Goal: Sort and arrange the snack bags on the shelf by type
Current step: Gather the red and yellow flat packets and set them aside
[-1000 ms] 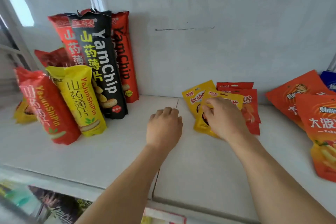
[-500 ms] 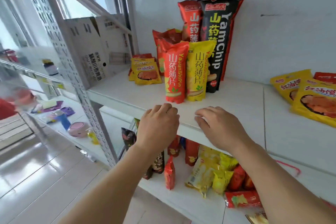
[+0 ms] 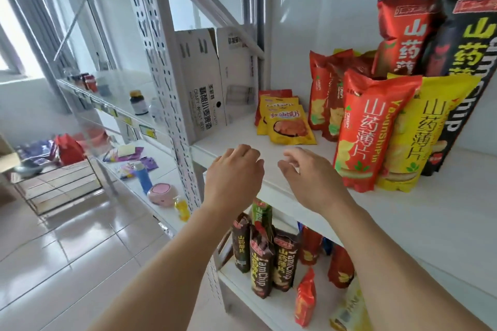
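Your left hand (image 3: pixel 233 172) is loosely curled and holds nothing; your right hand (image 3: pixel 309 177) is spread, fingers relaxed, also holding nothing. Both hover over the front edge of the upper shelf (image 3: pixel 419 212). Behind them lie small yellow pouches (image 3: pixel 289 126), at least two stacked. To the right stand one red bag (image 3: pixel 368 131), one yellow bag (image 3: pixel 422 137) and one black bag (image 3: pixel 468 67). The lower shelf (image 3: pixel 242 287) holds three brown YamChip bags (image 3: pixel 265 260).

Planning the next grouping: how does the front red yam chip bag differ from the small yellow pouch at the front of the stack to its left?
The red yam chip bag is tall and stands upright; the yellow pouch is short and lies nearly flat, overlapping other pouches. The red bag's characters are white, the pouch's red. Both sit on the upper shelf, and neither hand touches them.
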### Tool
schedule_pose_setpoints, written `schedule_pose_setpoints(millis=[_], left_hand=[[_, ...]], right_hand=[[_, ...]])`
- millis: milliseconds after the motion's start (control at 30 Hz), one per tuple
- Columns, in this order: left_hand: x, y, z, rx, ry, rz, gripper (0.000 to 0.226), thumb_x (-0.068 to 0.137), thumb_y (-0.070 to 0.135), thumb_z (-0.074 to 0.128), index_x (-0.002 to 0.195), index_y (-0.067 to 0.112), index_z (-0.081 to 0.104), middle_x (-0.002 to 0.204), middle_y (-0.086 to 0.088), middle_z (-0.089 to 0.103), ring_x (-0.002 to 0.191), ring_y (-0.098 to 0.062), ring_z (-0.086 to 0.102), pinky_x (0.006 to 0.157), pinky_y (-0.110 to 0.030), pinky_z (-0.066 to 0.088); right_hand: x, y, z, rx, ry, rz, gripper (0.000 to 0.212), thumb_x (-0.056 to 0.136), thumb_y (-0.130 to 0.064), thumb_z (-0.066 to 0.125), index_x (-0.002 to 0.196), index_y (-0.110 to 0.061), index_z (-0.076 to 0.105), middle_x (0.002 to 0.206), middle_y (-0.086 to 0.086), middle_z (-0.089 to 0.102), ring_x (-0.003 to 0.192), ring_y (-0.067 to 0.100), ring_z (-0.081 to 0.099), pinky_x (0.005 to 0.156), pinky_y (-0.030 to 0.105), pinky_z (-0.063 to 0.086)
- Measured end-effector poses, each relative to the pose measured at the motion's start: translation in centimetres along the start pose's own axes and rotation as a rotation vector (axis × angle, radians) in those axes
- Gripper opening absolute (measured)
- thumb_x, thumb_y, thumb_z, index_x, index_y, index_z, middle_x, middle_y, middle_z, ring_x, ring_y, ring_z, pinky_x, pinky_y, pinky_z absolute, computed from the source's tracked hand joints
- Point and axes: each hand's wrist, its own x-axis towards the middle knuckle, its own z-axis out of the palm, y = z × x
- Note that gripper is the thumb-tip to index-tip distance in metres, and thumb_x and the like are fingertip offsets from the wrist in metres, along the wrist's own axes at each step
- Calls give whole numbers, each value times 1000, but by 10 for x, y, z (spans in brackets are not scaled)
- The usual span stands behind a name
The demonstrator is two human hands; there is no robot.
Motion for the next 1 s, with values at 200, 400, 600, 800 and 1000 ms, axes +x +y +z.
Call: schedule_pose_setpoints(millis=[200,400,600,800,1000], left_hand=[[72,-40,37,-123,-75,-99,34,106,35,43,128,20,64,133,5,61,121,-22,57,86,-34,46],[139,-72,75,-288,-137,-281,36,104,38,44,132,24,60,138,6,57,118,-21,59,79,-30,40],[214,-84,129,-680,-217,-444,42,101,39,52,137,19,58,141,-3,59,125,-23,57,98,-31,44],[276,-85,173,-1077,-374,-652,52,101,47,52,140,14,55,137,-4,61,121,-24,56,88,-29,36],[310,-89,195,-1397,-420,-850,49,103,46,51,130,7,61,119,-2,68,122,-26,58,103,-40,45]], right_hand=[[104,7,34,106,167,180,34,99,-35,50,126,-18,58,129,3,59,120,26,53,91,36,45],[172,23,55,24,212,404,48,99,-38,45,141,-14,47,146,9,45,134,33,39,107,43,35],[214,37,71,-150,159,510,50,102,-45,36,143,-19,44,152,7,39,139,32,30,111,47,28],[233,42,82,-219,173,652,44,101,-40,38,137,-17,50,141,14,47,126,38,42,103,41,35],[244,39,82,-308,120,712,53,97,-51,42,139,-18,46,141,10,50,128,35,41,103,39,34]])
